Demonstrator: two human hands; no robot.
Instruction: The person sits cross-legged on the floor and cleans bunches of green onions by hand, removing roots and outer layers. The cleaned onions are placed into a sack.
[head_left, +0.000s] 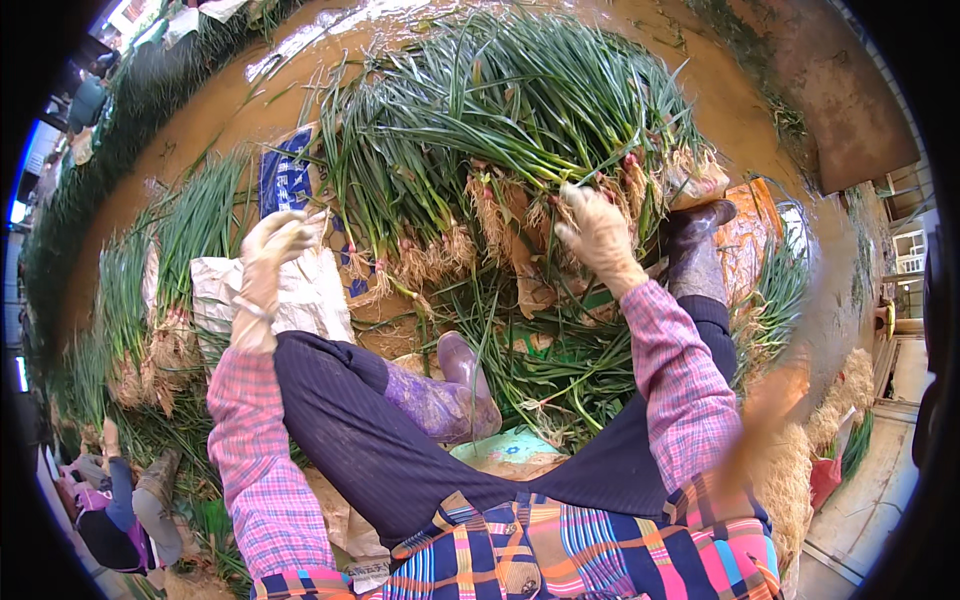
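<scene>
My left hand (276, 238), in a pale glove, hovers over a white woven sack (319, 289) left of the main heap. Its fingers are loosely bent, with nothing plainly held. My right hand (596, 229), also gloved, reaches to the root end of a large heap of green allium plants (517, 97). Thumb and forefinger stand apart beside a reddish bulb (631, 160) and pale roots (491, 210); whether they pinch a stalk is hidden. The leaves point away from me, the roots towards me. Loose green leaves (555, 360) lie between my boots.
A purple boot (450, 397) and a dark muddy boot (697, 247) flank the leaves. More bunched plants (169, 330) stand at left. Muddy water (202, 142) lies beyond. At lower left sits another person (112, 517). An orange sack (750, 232) lies at right.
</scene>
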